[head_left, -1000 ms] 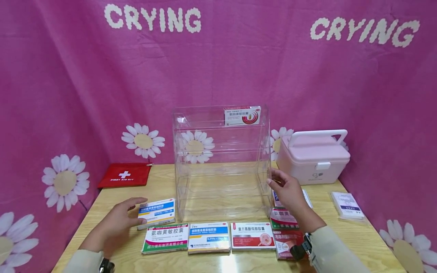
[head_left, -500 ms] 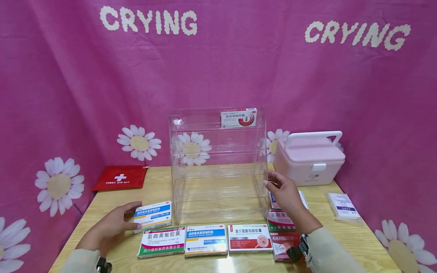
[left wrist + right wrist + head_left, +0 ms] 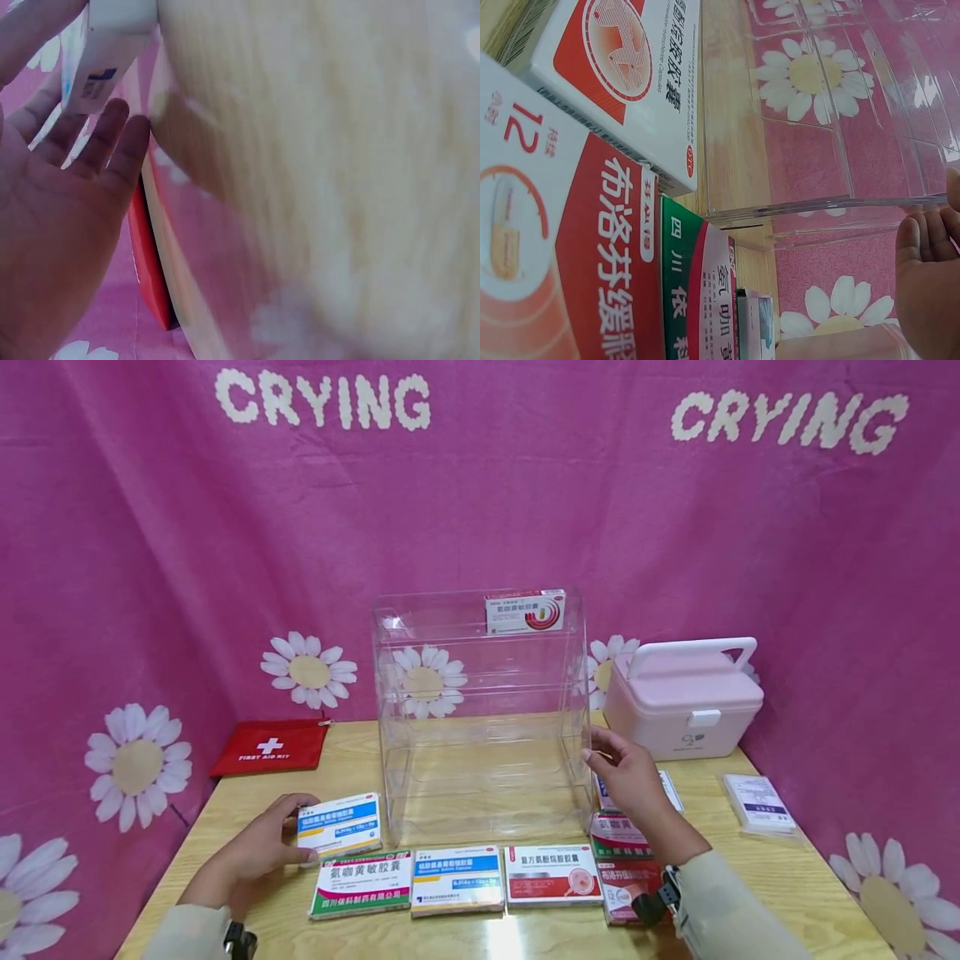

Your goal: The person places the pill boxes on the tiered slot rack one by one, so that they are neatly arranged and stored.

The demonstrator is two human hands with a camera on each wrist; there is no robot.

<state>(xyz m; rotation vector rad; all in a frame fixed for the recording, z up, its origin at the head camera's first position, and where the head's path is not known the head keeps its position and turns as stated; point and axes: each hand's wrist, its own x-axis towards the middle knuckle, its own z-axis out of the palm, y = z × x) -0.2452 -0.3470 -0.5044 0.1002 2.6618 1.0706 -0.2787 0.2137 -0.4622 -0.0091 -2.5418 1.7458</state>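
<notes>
At the front left, my left hand [image 3: 258, 843] pinches the left end of a blue-and-white medicine box [image 3: 341, 827] between thumb and fingers. That box stands tilted beside the lower left corner of a clear acrylic rack [image 3: 480, 642]. In the left wrist view the box [image 3: 112, 64] shows its white end between the thumb and the spread fingers of the hand [image 3: 60, 210]. My right hand [image 3: 630, 781] grips the rack's right side wall, with its fingertips at the edge. From the right wrist, the hand [image 3: 934, 277] is partly cut off at the rack's edge [image 3: 840, 204].
A white-and-red medicine box [image 3: 525, 614] stands on the rack's top tier. In front lie a green-and-white box [image 3: 362, 883], a blue-and-white one [image 3: 457, 881] and a red-and-white one [image 3: 553, 875]. A red pouch [image 3: 272, 747] and pink case [image 3: 686, 710] flank the rack.
</notes>
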